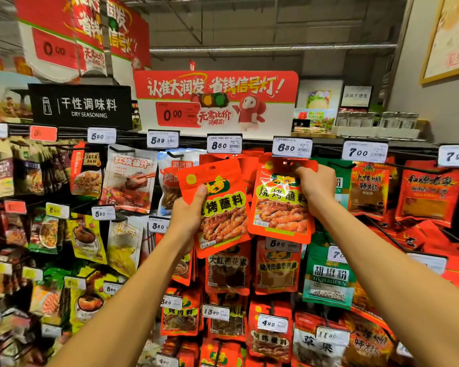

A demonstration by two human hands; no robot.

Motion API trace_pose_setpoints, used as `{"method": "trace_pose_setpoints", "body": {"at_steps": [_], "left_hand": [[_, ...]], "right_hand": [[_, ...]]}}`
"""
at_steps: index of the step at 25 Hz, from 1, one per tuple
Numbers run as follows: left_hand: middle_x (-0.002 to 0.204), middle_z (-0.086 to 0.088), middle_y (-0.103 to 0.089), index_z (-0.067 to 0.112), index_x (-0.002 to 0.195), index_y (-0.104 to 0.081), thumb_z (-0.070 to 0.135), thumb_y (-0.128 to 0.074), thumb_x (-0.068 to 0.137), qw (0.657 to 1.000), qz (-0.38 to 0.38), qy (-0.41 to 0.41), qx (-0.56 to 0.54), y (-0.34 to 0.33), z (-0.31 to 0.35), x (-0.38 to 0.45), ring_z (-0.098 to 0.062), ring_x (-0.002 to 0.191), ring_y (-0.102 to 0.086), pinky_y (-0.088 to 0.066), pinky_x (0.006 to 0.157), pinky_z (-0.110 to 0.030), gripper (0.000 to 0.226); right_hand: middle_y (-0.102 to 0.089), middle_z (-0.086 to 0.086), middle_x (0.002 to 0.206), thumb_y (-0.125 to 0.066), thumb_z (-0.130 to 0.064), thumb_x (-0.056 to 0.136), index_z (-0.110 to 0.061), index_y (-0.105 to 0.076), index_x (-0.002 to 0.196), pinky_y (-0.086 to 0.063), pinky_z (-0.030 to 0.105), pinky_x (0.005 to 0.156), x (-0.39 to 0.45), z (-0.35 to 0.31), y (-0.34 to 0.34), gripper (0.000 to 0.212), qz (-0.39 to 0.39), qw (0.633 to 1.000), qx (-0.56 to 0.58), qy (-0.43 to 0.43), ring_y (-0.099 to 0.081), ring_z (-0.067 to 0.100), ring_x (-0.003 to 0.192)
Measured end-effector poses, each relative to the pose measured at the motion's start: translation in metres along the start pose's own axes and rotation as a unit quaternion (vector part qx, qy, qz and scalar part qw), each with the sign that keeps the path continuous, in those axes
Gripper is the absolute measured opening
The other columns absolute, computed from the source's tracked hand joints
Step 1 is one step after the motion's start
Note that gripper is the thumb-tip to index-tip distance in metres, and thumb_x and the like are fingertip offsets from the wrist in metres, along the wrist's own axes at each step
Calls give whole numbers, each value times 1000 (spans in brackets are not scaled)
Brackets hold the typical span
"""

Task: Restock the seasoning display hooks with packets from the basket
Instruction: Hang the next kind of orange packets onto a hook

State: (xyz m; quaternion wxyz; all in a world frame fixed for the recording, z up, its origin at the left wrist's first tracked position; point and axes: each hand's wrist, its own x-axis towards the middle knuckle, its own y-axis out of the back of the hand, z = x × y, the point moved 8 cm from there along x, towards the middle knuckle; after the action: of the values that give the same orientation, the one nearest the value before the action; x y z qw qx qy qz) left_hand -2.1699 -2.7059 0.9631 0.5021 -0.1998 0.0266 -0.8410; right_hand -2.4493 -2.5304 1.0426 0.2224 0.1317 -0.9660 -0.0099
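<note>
Both arms are raised toward the dry-seasoning hook wall. A red barbecue dipping packet (220, 207) is gripped by the left hand (190, 210), thumb pressed across its front near the yellow-green logo, fingers curled behind; the packet is held tilted, top leaning left, in front of the display and off any hook. A second, matching red packet (280, 202) is pinched at its upper right corner by the right hand (316, 186), fingers curled round the top edge. This packet is held upright, its hang hole raised to the hook tip (289, 163) just below the 6.80 price tag (292, 147); whether the hole is already threaded on the hook cannot be told. The two packets are held side by side, edges nearly touching. The basket is not seen in this view.

Around the hands: an 8.60 price tag (224, 144) is noted above the left packet, a 7.00 tag (365, 152) to the right. Green pepper-powder packets (329, 276) are hung below the right forearm, red chili packets (368, 189) just beyond the right hand. A black "DRY SEASONING" sign (80, 105) and a red promotional sign (215, 99) are mounted above the hooks.
</note>
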Motion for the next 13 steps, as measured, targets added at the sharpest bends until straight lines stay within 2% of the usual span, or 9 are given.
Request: {"method": "trace_pose_setpoints", "body": {"at_steps": [2,5,7,9,11,13], "left_hand": [[99,-13,-77,36,77,-77,52,-65,89,1000,-3,-5,6,-3,1,0,-39,100,-71,-53,94,-60,24],[98,-14,-77,28,81,-76,53,-65,89,1000,-7,-9,16,-7,1,1,-39,99,-71,-53,94,-60,29],[97,-11,-77,21,89,-73,53,-65,89,1000,-12,-7,19,-8,0,2,-36,97,-72,-53,94,-58,33],[97,-8,-78,18,96,-71,52,-65,89,1000,-17,3,15,-13,-3,4,-31,96,-73,-54,94,-56,35],[96,-2,-78,19,100,-71,52,-66,89,1000,-28,-1,10,-24,-4,5,-25,95,-74,-56,93,-50,35],[96,1,-78,20,101,-70,53,-66,89,999,-46,-9,20,-45,-5,5,-20,93,-74,-56,92,-46,35]], "right_hand": [[-50,-9,47,-72,-36,74,-19,-54,47,-29,32,50,3,7,1,37,0,1000,4,-14,-43,18,52],[-60,0,63,-68,-38,82,-15,-59,58,-32,33,52,12,11,0,34,-4,998,-59,-18,-55,27,66],[-67,6,81,-67,-49,86,-15,-66,75,-40,34,62,15,9,-3,35,-24,991,-128,-7,-62,32,80],[-67,10,100,-64,-54,88,-15,-61,98,-41,36,75,11,6,4,40,-14,988,-152,10,-60,32,95],[-58,9,111,-61,-51,90,-18,-52,115,-39,38,84,-5,-5,17,43,24,985,-150,76,-53,28,103],[-55,2,109,-58,-50,91,-20,-54,115,-40,36,86,-26,-15,18,40,20,977,-141,162,-51,19,100]]}}
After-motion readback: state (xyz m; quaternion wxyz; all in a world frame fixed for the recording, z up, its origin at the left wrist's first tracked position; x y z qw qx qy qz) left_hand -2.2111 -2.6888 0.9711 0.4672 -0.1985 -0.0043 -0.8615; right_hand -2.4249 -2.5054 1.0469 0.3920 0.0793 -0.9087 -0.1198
